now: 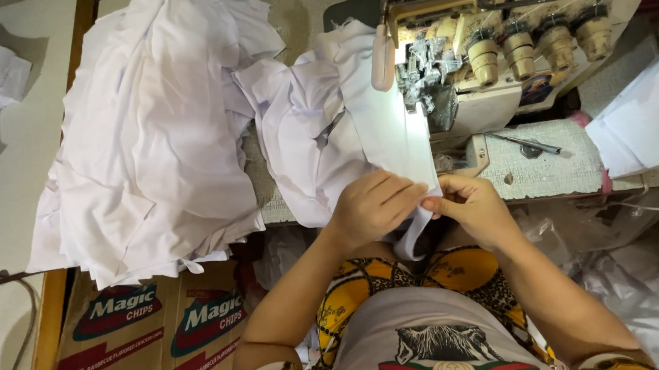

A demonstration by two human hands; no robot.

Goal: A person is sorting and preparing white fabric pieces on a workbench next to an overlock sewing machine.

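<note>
Both my left hand (pixel 373 205) and right hand (pixel 474 206) pinch the white fabric strip (pixel 396 138) at frame centre; uneven tension risks skewing it under the sewing machine (pixel 490 50).

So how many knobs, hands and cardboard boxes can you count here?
Round tan knobs on the sewing machine: 4, the first at
Hands on the white cloth strip: 2, left hand and right hand
Cardboard boxes under the table: 2, one at, one at
Total: 8
</note>
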